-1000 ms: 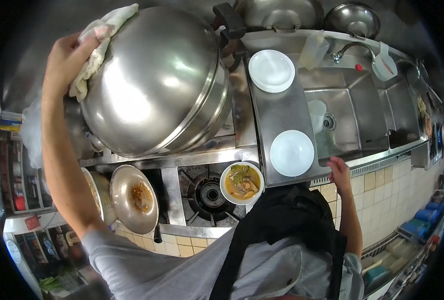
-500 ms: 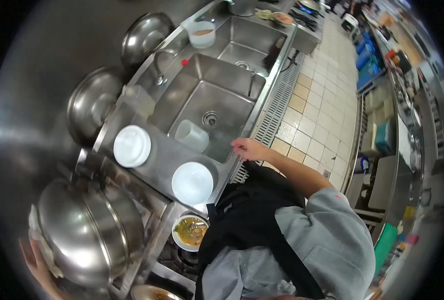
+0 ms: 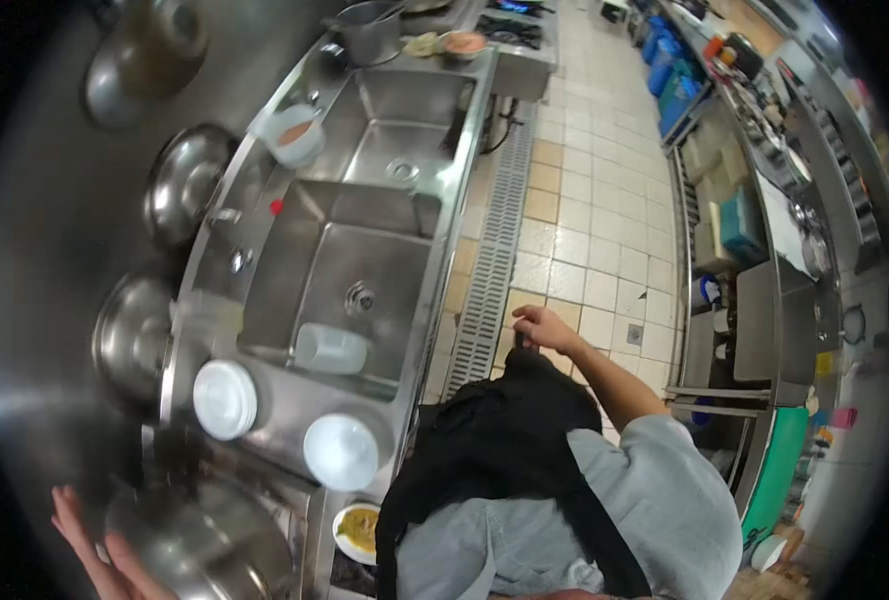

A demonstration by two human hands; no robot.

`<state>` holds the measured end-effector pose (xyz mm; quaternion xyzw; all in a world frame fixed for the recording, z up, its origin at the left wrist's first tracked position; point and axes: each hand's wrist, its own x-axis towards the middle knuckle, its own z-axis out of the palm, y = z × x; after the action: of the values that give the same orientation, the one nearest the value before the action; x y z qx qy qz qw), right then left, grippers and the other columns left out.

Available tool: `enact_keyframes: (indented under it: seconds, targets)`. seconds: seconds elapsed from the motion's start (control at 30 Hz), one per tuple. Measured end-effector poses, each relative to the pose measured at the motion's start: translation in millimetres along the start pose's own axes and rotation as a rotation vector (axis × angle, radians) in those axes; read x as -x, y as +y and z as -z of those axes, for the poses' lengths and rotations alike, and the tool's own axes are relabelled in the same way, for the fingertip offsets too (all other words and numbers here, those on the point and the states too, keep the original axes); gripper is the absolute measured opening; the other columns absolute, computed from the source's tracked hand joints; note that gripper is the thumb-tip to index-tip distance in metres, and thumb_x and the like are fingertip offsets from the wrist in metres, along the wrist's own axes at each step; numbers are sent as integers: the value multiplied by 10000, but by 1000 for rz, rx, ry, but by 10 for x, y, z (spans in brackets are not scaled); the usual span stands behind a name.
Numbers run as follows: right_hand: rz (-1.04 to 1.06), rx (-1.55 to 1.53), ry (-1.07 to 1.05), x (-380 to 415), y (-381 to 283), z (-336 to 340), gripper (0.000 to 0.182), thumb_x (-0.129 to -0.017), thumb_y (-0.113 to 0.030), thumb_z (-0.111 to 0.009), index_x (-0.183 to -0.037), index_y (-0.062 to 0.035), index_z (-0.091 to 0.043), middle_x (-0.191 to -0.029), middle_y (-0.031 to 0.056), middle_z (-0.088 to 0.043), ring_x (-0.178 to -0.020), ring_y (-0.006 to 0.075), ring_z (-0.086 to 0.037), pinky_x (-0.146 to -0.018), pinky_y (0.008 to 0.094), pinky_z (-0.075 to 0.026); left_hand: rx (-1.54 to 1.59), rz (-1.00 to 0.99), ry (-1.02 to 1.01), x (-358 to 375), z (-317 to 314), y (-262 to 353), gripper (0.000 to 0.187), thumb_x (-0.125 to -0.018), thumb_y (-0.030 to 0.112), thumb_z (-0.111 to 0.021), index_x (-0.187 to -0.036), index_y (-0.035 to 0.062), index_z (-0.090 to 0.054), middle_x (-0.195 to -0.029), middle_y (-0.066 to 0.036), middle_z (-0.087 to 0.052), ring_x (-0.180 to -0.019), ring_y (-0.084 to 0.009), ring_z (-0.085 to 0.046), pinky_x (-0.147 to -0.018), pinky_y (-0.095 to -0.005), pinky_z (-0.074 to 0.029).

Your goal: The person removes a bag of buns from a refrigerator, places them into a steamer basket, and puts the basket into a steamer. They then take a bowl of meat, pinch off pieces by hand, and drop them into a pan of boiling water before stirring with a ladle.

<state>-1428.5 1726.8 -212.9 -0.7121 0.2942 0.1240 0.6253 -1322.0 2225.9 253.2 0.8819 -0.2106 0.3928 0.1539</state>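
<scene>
My left hand (image 3: 115, 555) is at the lower left with its fingers stretched apart, beside the large steel pot (image 3: 200, 535). The pot is blurred and partly outside the lower edge. My right hand (image 3: 548, 330) is in front of my body with curled fingers, just above the black apron (image 3: 505, 430). Whether anything lies between those fingers is hidden. A bowl of yellow soup (image 3: 358, 530) stands beside the pot, close to the apron. Nearby on the steel counter are a stack of white plates (image 3: 226, 400) and a white bowl (image 3: 342, 452).
Ahead is a double steel sink (image 3: 310, 280) with a translucent container (image 3: 332, 349) lying in the near basin. Another container (image 3: 293, 136) with brown contents stands on its rim. A floor drain grate (image 3: 495, 250) runs alongside. Shelving (image 3: 730, 330) lines the right.
My left hand has come away from the pale cloth by the pot, which no longer shows. My right hand has moved right from the sink edge, fingers curled. The view has shifted.
</scene>
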Motion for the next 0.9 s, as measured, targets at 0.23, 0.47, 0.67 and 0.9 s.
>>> enact_keyframes:
  seconds: [0.23,0.47,0.67,0.9]
  targets:
    - [-45,-172,163,-176,596,1435,416,-939,-192,-592,-1289,27,-549,-904,63,-657,-629,120,-625,-547,257,-506,390,64,-307,-318,-1119,1443,436,-963,83,-491,-1343,-132,-496,-1251,-274,-620,-1176,-327,-612,-1045,-397,-425]
    - [-138,-412,419,73,1121,3162,411,-932,-209,-606,-1288,-14,-545,-969,68,-678,-663,128,-627,-555,254,-493,908,248,-689,-557,-2569,2912,365,-979,181,-589,-1244,-67,-623,-1050,-160,-717,-931,-183,-674,-843,-300,-517]
    - [-198,-537,544,-252,1331,3928,369,-939,-216,-610,-1264,-47,-561,-975,28,-678,-653,108,-608,-564,240,-485,1188,639,-722,-349,-3986,3679,330,-1020,226,-552,-1169,-42,-674,-1092,-150,-706,-993,-202,-682,-837,-316,-541]
    - [-96,-178,309,-1604,553,4301,461,-952,-258,-601,-1314,19,-532,-1040,107,-678,-738,173,-667,-596,285,-534,1332,870,-898,-538,-5951,3907,286,-1018,192,-542,-1173,-16,-663,-1157,-148,-681,-1002,-197,-666,-860,-299,-526]
